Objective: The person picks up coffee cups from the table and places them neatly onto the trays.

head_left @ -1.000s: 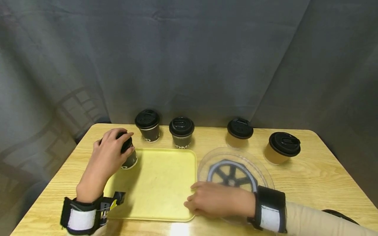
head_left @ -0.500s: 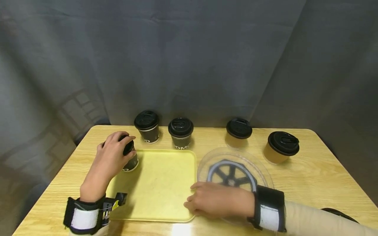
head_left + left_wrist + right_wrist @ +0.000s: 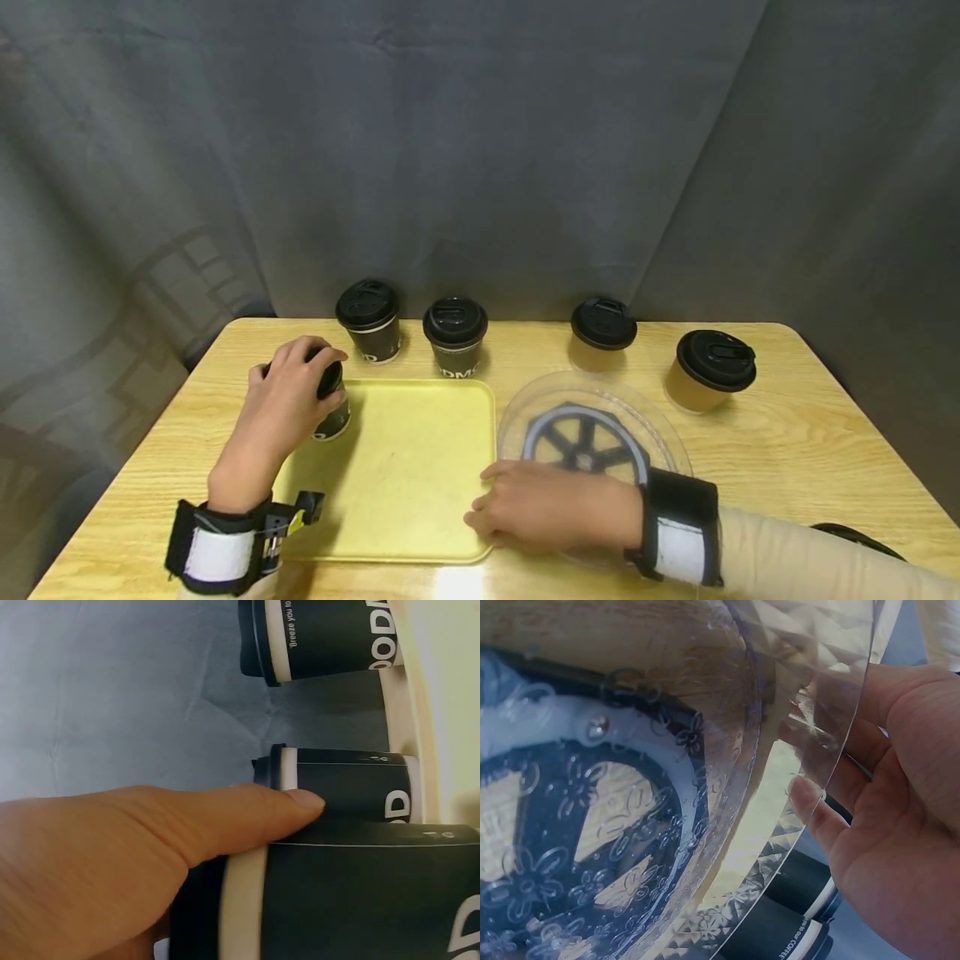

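My left hand [image 3: 283,402] grips a lidded black paper coffee cup [image 3: 333,423] from above, with the thumb along its side just below the lid [image 3: 196,915]. The cup stands upright at the back left corner of a yellow tray [image 3: 397,467]. Across the tray's right edge lies my right hand [image 3: 536,507], fingers bent, fingertips right at the rim. In the right wrist view, a clear patterned plastic plate [image 3: 761,802] partly covers those fingers; I cannot tell whether they hold the tray's edge.
Two more black cups, one left [image 3: 377,340] and one right [image 3: 459,357], stand behind the tray. Two brown cups, one nearer the middle [image 3: 596,357] and one farther right [image 3: 693,392], have black lids. A dark spoked wheel shape [image 3: 583,460] shows through the clear plate.
My left hand and the cup it holds have shifted slightly right and toward me, over the tray's corner. The right hand stays at the tray's right edge.
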Demonstrator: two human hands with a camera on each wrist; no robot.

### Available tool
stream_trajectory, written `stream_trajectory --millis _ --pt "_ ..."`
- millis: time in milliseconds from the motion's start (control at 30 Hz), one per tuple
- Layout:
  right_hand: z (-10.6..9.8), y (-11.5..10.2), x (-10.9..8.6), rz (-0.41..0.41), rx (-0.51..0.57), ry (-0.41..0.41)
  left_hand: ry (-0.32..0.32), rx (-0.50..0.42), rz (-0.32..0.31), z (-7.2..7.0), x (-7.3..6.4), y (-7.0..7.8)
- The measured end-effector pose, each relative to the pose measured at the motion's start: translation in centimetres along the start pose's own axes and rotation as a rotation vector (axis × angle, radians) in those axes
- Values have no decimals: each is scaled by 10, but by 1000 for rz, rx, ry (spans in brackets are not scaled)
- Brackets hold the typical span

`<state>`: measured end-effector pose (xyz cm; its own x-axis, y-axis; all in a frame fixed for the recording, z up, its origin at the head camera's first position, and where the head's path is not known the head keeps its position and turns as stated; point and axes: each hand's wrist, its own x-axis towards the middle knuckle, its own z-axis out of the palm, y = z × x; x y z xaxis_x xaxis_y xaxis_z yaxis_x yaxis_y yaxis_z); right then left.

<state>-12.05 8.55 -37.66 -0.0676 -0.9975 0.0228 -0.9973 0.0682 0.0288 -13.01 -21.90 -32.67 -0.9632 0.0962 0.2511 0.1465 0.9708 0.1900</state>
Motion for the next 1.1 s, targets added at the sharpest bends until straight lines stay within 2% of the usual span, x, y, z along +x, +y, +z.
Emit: stream_trajectory --millis 233,433,733,1100 --pt "-1 -1 5 -10 21 -7 17 7 -34 7 -9 -7" --pt "-1 -1 12 -27 -7 -13 5 31 -63 8 -16 -13" --pt "-3 -2 11 -27 -24 -27 66 88 -25 14 -18 -14" --pt "-7 -3 12 -29 -50 -44 161 115 49 11 -23 -14"
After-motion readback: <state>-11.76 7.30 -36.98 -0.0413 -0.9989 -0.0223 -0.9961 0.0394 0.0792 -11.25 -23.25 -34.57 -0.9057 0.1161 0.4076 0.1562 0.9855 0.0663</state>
